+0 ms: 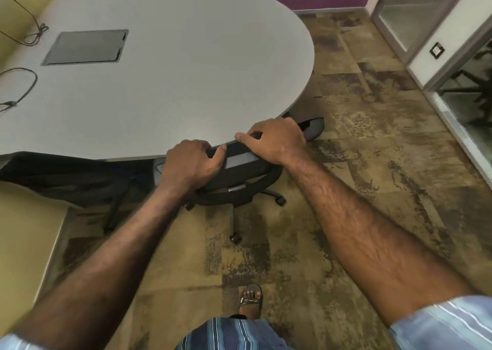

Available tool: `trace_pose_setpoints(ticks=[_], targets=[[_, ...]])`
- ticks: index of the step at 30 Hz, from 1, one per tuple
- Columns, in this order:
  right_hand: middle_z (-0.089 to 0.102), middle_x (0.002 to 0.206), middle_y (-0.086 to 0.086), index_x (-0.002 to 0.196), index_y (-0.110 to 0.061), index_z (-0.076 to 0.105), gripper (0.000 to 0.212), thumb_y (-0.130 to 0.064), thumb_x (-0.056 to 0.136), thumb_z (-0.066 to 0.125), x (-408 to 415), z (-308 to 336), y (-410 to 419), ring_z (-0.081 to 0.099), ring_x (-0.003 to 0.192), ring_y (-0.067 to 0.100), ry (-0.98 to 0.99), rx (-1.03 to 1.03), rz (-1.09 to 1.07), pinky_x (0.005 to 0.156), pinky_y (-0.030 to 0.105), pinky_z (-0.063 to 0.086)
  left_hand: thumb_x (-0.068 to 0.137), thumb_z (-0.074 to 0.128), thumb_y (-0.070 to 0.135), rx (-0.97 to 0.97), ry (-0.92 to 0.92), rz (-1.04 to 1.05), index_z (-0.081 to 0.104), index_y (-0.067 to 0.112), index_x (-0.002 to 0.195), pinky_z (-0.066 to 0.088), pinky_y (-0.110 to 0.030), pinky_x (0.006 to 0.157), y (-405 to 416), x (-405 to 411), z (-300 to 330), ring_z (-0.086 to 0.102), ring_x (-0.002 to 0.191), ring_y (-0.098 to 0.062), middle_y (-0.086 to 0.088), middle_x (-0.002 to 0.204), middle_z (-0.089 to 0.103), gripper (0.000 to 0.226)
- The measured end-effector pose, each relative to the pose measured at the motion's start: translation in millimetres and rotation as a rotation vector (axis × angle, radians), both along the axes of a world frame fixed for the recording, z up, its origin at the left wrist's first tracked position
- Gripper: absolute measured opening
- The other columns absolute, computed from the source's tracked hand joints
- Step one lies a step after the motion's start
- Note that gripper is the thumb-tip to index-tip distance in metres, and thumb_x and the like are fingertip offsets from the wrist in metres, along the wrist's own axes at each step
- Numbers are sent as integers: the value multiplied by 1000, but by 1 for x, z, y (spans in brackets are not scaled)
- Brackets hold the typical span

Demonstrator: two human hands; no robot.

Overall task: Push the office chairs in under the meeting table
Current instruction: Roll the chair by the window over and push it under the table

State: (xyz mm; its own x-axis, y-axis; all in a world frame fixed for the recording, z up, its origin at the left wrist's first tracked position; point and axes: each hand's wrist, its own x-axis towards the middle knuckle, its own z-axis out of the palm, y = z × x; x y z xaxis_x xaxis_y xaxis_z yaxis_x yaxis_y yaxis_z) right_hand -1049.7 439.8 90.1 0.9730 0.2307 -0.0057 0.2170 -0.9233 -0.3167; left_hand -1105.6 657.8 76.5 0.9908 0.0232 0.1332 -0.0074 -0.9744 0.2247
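Note:
A black office chair (pixel 239 175) stands at the near rounded edge of the grey meeting table (pixel 170 64), its seat mostly hidden under the tabletop and its backrest top touching the table edge. My left hand (pixel 190 163) grips the left part of the backrest top, fingers curled over it. My right hand (pixel 277 139) grips the right part of the same backrest top. The chair's wheeled base (pixel 234 216) shows on the carpet below. A second black chair (pixel 66 173) sits at the left, partly under the table.
A cable hatch (pixel 86 47) is set in the tabletop, with loose cables (pixel 24 83) at its left edge. Patterned carpet (pixel 372 176) spreads to the right. A glass partition and door frame (pixel 439 43) stand at the right. My sandalled foot (pixel 250 300) is behind the chair.

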Motion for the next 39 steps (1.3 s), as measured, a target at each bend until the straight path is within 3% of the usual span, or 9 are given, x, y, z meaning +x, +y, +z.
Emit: trace_pose_setpoints(ticks=[4,9,15,20,24,31,34,37,39], targets=[[80,106,-11,114,-38,83,72,-90,95,38,31,-8,1,57,88,10,-38,15,1,101,46,48,97,41,67,-58,10,-21,80,15,85,54,-34,67,2,20,5,63,69,-21,-1,74,71,66],[80,109,-11,114,-37,82,73,-90,95,36,53,-14,14,53,91,9,-37,14,22,106,50,43,97,42,64,-57,46,8,79,10,87,60,-44,76,13,34,7,66,77,-29,-7,80,74,67],[80,106,-12,113,-37,83,73,-91,94,37,76,-14,8,56,89,11,-28,-12,24,103,49,47,98,41,63,-55,40,25,77,12,78,58,-38,67,2,48,9,62,67,-22,-2,68,68,65],[80,102,-12,110,-36,84,74,-90,95,34,83,-16,7,58,87,11,-49,-11,50,104,50,47,96,39,64,-49,37,42,78,12,82,57,-38,67,2,54,6,63,69,-22,-2,72,70,66],[80,97,-12,107,-34,84,72,-87,98,36,89,-17,-1,58,83,10,-78,4,55,103,49,46,95,39,65,-48,26,49,76,16,75,44,-27,58,-7,61,3,60,63,-16,2,67,68,65],[75,88,-12,105,-32,83,73,-83,102,30,84,-11,-1,60,81,11,-70,-2,144,106,49,42,100,45,64,-38,10,98,74,22,72,33,-21,57,-8,58,7,55,61,-7,8,67,67,59],[75,91,-9,111,-31,82,75,-82,103,28,81,-10,-6,60,83,14,-63,-30,202,107,50,41,101,40,68,-66,3,87,73,24,73,40,-21,59,-13,53,10,59,63,-8,11,69,67,61],[76,96,-5,116,-30,80,78,-84,102,25,79,-9,-12,59,89,18,-76,-70,239,105,50,42,104,38,66,-71,-34,32,77,23,82,57,-36,63,-18,47,13,64,66,-12,7,73,72,62],[75,102,-2,118,-29,78,80,-85,101,24,85,-6,-24,64,101,24,-68,-86,248,108,53,41,106,37,65,-48,-40,16,75,24,84,58,-40,65,-27,51,16,64,68,-11,8,74,72,59]])
